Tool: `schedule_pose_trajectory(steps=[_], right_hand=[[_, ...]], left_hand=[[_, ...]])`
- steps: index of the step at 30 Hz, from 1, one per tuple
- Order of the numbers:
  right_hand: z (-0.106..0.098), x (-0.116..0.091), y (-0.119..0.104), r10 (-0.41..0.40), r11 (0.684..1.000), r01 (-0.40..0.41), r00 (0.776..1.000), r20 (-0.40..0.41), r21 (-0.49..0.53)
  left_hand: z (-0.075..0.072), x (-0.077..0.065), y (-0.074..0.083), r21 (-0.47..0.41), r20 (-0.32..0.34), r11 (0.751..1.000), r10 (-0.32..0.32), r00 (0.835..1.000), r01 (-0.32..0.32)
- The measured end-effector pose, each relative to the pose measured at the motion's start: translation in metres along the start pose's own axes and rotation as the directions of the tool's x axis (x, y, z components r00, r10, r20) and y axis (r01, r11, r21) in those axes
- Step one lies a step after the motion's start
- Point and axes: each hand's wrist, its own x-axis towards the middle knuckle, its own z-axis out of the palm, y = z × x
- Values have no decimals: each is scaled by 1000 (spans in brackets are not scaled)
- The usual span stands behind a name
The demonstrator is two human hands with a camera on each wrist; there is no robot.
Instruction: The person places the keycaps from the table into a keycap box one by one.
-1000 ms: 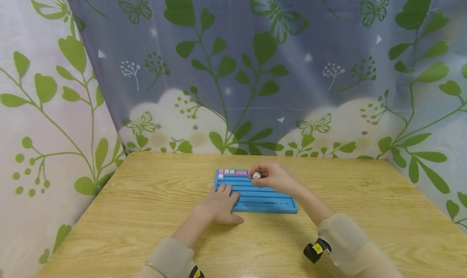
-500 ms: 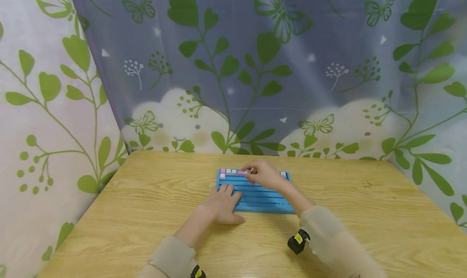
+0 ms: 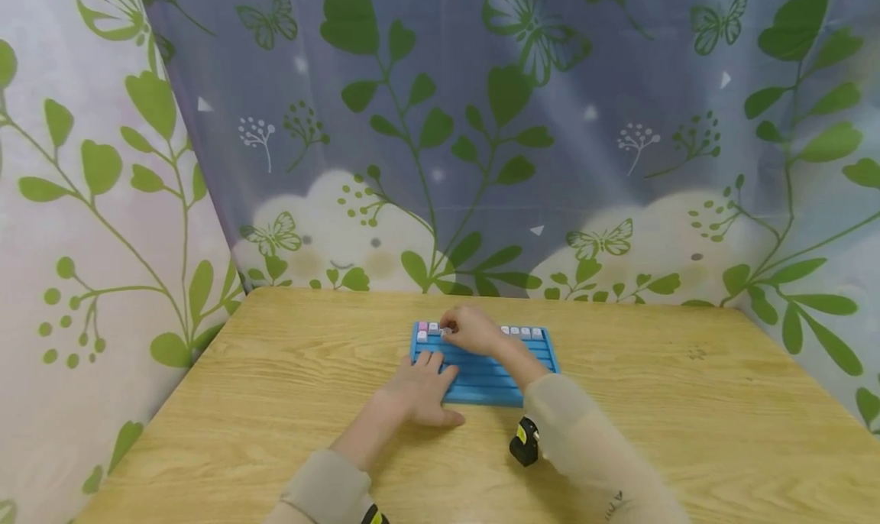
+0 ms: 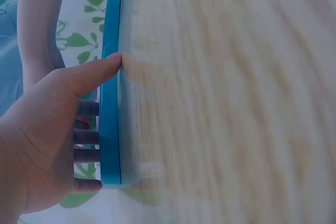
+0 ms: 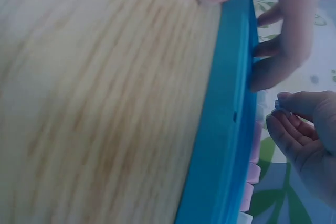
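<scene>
A blue keyboard-shaped tray (image 3: 481,390) with ridged rows lies on the table. White and pink keycaps (image 3: 520,331) stand along its far row, and one white keycap (image 3: 422,337) sits at the left of the second row. My left hand (image 3: 422,394) rests on the tray's left part, fingers spread over the rows, thumb at the near edge. Above the left half of the far row, my right hand (image 3: 474,331) pinches a small light keycap (image 5: 278,104) between thumb and fingertips. In the left wrist view, the tray's blue side wall (image 4: 110,129) hides the keycaps.
The wooden table (image 3: 309,341) reaches back to a patterned curtain (image 3: 440,142) with leaves, butterflies and clouds. Another curtain panel (image 3: 103,226) hangs along the left side. A black wrist camera (image 3: 525,441) sits under my right sleeve.
My right hand has moved left along the tray's far row with the keycap pinched, uncovering several white keycaps at the right end. My left hand has stayed on the tray.
</scene>
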Motion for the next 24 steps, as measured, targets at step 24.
schedule_pose_trajectory(steps=[24], right_hand=[[23,17,-8,-20,991,25,999,41,-129]], left_hand=[[1,-1,0,9,-32,1000,1,999,0]])
